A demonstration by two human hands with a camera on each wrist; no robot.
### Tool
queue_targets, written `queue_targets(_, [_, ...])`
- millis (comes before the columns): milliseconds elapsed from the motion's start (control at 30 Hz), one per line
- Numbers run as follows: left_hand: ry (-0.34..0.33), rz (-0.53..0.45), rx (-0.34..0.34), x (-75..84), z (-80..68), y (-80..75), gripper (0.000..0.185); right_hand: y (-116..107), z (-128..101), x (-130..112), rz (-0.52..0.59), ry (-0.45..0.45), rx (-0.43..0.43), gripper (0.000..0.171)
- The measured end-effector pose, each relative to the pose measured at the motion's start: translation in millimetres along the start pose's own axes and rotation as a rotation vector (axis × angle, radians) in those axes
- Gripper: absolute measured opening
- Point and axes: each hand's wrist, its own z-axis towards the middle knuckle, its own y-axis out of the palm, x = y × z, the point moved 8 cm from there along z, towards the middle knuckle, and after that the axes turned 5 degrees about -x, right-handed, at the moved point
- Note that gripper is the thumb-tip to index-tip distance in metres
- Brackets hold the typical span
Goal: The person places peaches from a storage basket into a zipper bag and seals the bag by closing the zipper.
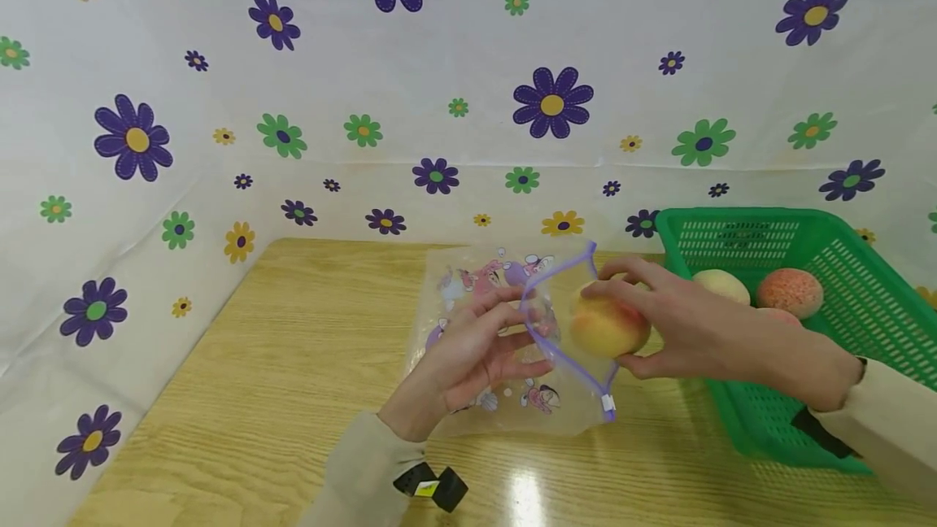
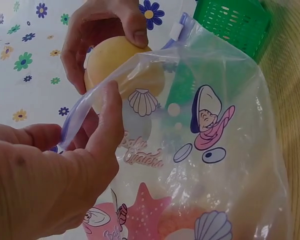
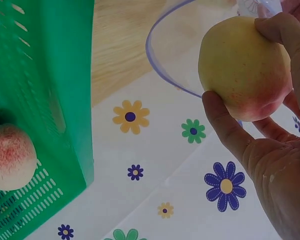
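Observation:
A yellow and red peach (image 1: 609, 320) is in my right hand (image 1: 684, 320), gripped between the thumb and fingers at the mouth of a clear zip bag (image 1: 468, 267). The bag lies on the table with its purple-edged mouth spread toward the right, cartoon shells and a starfish printed on the film. My left hand (image 1: 483, 352) holds the mouth's edge, thumb against the purple strip (image 2: 72, 120) in the left wrist view. A white slider (image 1: 608, 403) sits at the strip's near end. In the left wrist view, part of the peach (image 2: 115, 57) shows through the film.
A green plastic basket (image 1: 747, 421) stands on the right, under my right forearm. Inside it are several peaches, including a red one (image 1: 791, 293) and a pale one (image 1: 722, 286). The wooden table (image 1: 293, 332) meets a flower-printed cloth (image 1: 454, 63) at the back and left.

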Motion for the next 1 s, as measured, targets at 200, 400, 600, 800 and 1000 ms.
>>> queue_targets(200, [-0.016, 0.026, 0.005, -1.7, -0.7, 0.1, 0.03, 6.7, 5.9, -2.9, -0.006, -0.008, -0.037, 0.072])
queue_targets(400, [0.005, -0.011, -0.014, 0.9, 0.6, 0.4, 0.017, 11.7, 14.6, -0.7, 0.008, -0.011, -0.074, 0.069])
queue_targets(600, [0.007, -0.117, -0.018, 3.2, 1.3, -1.4, 0.015, 24.0, 24.8, 11.4, 0.036, 0.049, -0.186, 0.064])
queue_targets(800, [0.017, -0.16, 0.022, 4.8, 0.4, -5.7, 0.016, 35.1, 33.8, 17.2, 0.045, 0.088, -0.253, 0.06])
queue_targets(1000, [0.023, -0.181, 0.029, 5.0, 0.5, -7.9, 0.015, 42.1, 40.5, 18.0, 0.067, 0.131, -0.255, 0.057])
